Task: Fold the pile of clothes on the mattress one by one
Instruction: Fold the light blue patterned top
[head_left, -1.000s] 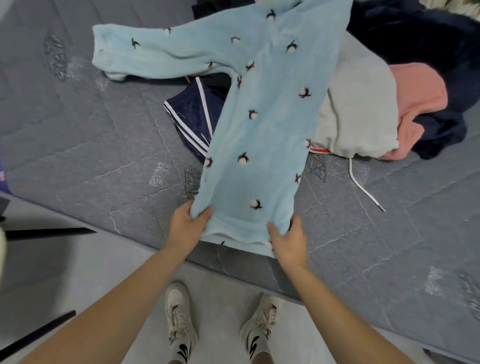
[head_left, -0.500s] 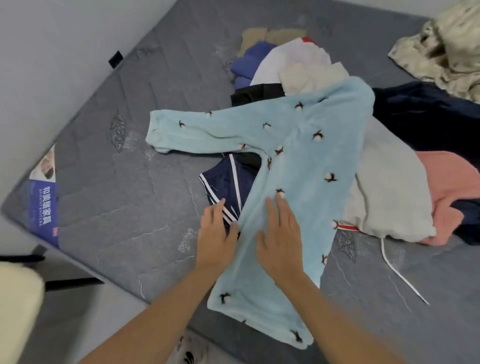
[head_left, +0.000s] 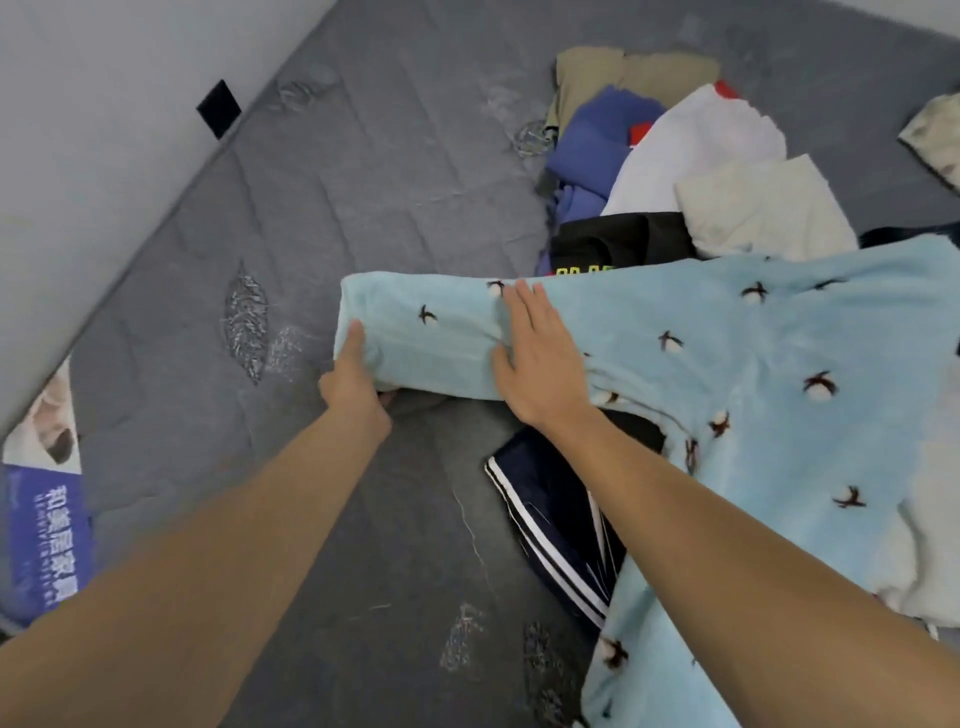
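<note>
On mattress (head_left: 363, 171), toward its right side: light-blue fleece top (head_left: 753, 395) w/ dark cotton-boll print, spread flat, one sleeve stretched out toward the mattress's left edge. Left hand (head_left: 353, 384) at sleeve cuff, thumb on top, fingers tucked under fabric; grip holding the cuff. Right hand (head_left: 540, 358) flat on sleeve, mid-length, fingers straight and slightly spread; grip wide, pressing only. Navy shorts w/ white stripes (head_left: 556, 525) partly under top, near front edge. Rest of pile (head_left: 675, 156) behind top: khaki, blue, white, cream, black pieces, overlapping. Blue label (head_left: 47, 545) at mattress's left corner.
</note>
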